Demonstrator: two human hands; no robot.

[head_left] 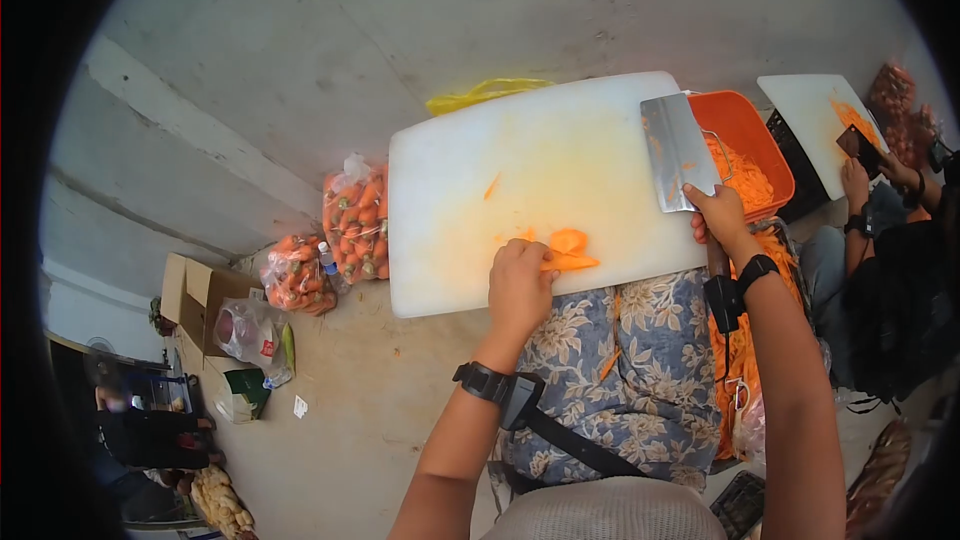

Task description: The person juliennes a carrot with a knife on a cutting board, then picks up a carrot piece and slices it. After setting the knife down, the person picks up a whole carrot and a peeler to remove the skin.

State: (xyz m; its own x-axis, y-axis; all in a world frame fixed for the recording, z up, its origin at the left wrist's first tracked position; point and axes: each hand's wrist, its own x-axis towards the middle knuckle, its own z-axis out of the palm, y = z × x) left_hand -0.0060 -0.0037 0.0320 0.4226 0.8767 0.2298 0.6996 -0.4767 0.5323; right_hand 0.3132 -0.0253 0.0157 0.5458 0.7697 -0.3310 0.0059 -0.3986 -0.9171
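A large white cutting board point(470, 180) lies in front of me, reaching to my lap. My left hand point(520, 280) rests near its front edge, fingers curled down over carrot slices point(568, 245) that stick out to the right. Small orange shreds lie beside the fingertips and further back on the board. My right hand point(718, 215) grips a cleaver point(676, 145); its broad blade is over the board's right end, apart from the slices. Just beyond the blade stands an orange-red bin point(775, 155) with shredded carrot point(740, 180) inside.
Bags of whole carrots point(355, 220) stand left of the board. Further left are a cardboard box point(205, 295) and a plastic bag point(248, 330). More shredded carrot point(735, 370) lies by my right leg. At right, a co-worker holds a dark blade over another white board point(805, 115).
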